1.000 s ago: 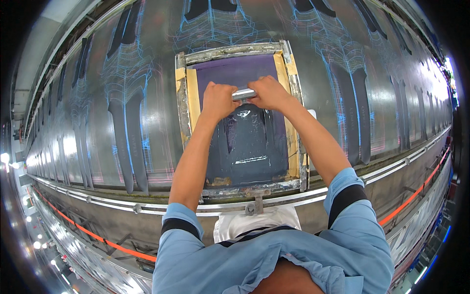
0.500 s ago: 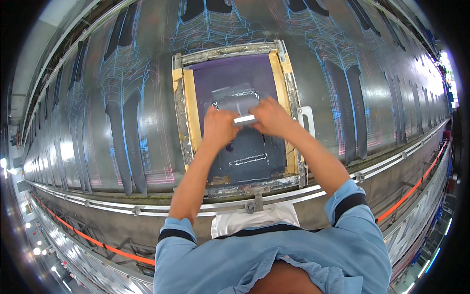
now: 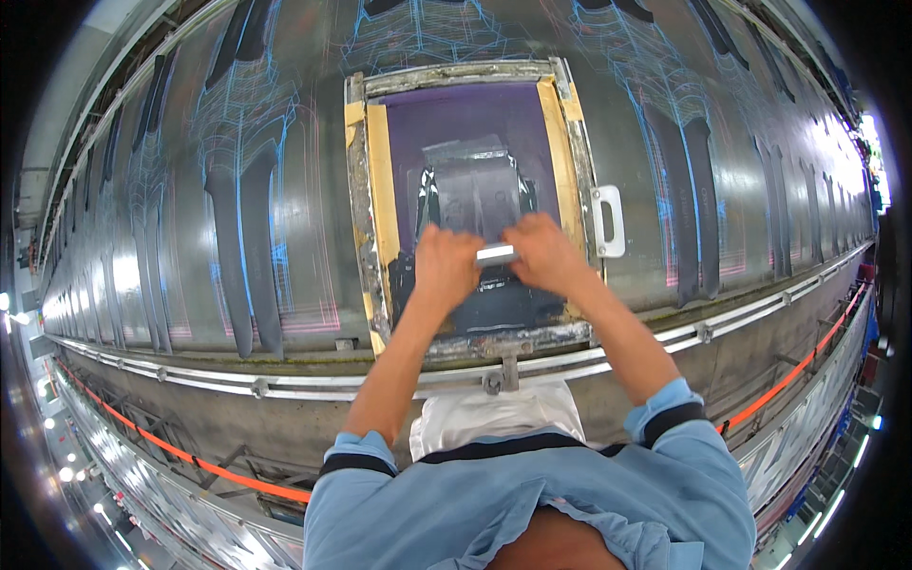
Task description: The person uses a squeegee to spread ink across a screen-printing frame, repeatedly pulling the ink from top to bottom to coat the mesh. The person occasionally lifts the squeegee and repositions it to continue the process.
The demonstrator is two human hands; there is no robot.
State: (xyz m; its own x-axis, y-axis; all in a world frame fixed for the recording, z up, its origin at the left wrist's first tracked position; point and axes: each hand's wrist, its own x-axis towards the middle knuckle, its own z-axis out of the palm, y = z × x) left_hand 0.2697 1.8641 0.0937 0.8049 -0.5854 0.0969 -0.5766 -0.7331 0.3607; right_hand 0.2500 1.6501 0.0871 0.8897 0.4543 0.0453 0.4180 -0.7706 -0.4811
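Observation:
My left hand (image 3: 451,261) and my right hand (image 3: 541,249) are closed on a short metal squeegee (image 3: 494,253), one at each end, over the lower middle of a screen frame (image 3: 451,73). The frame has yellow-taped sides, purple mesh (image 3: 456,123) and smeared grey ink (image 3: 475,180) in the middle, with darker ink toward the near side. The squeegee's blade is mostly hidden by my hands. A white handle (image 3: 608,220) sticks out from the frame's right side.
The long grey printing table (image 3: 318,190) carries rows of dark cut pieces (image 3: 256,247) over blue and pink printed lines. A metal rail (image 3: 323,388) with clamps runs along its near edge, with an orange strap (image 3: 242,480) below. White cloth (image 3: 494,408) lies by my waist.
Both hands and the squeegee have moved down the screen toward my body. A band of smeared grey ink now shows above them. The white handle has come into fuller view.

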